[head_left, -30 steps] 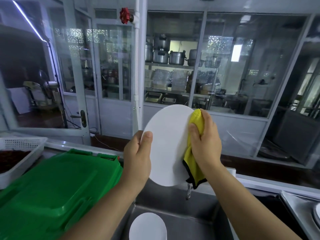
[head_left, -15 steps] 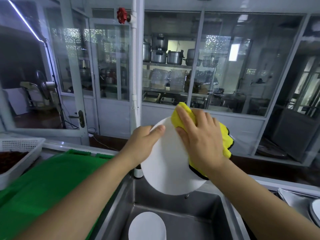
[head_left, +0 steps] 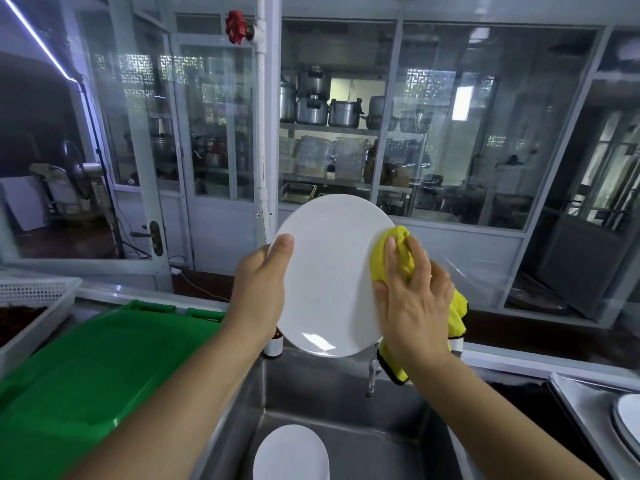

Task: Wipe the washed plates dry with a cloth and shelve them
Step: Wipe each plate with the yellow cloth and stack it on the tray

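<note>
A white plate (head_left: pixel 329 271) is held upright above the steel sink (head_left: pixel 346 420), its face turned toward me. My left hand (head_left: pixel 261 289) grips its left rim, thumb on the front. My right hand (head_left: pixel 412 299) presses a yellow cloth (head_left: pixel 398 251) with a black edge against the plate's right side; the fingers lie over the cloth, and part of it hangs down behind the wrist. Another white plate (head_left: pixel 291 452) lies in the sink basin below. Further plates (head_left: pixel 627 427) sit at the right edge, partly cut off.
A green plastic lid (head_left: pixel 86 375) covers the counter to the left, with a white perforated crate (head_left: pixel 31 292) behind it. A tap (head_left: pixel 372 372) hangs over the sink's back wall. Glass partitions and a white pipe (head_left: pixel 265 133) stand behind the counter.
The plate has turned to face me more fully. My right hand with the cloth slid from the plate's top edge down to its right side. My left thumb stays on the left rim.
</note>
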